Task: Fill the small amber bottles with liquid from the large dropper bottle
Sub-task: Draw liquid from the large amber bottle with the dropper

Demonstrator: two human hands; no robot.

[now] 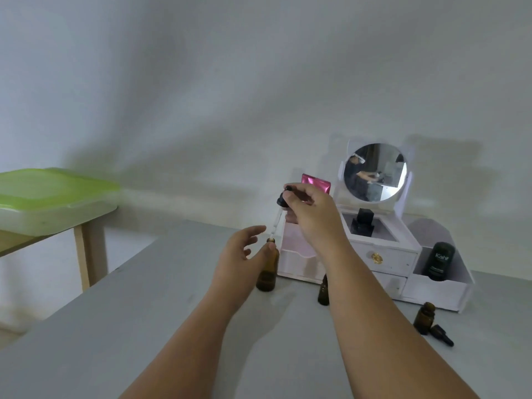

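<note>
- The right hand is raised above the table, and its fingers are clenched around the black rubber bulb of the dropper.
- The clear glass tube of the dropper hangs down and to the left from these fingers, and its tip is just above the open mouth of the large amber bottle.
- The left hand is beside this bottle; the thumb touches the bottle near the neck, while the other fingers are spread and loose, not closed on the glass.
- The large amber bottle stands upright on the grey table, directly under the right fingers and just to the right of the left palm.
- One small amber bottle stands upright below the right wrist, partly hidden behind the right forearm.
- A second small amber bottle stands open, well apart to the right of both hands, and a black cap lies on its side just beside it.
- Behind the right fingers there is a white drawer organiser with a round mirror on top, and a pink packet shows just above the knuckles.
- A dark tube stands in the open right compartment of the organiser, far from both hands.
- To the left of the left hand, well apart, a green-lidded box rests on a small wooden table.
</note>
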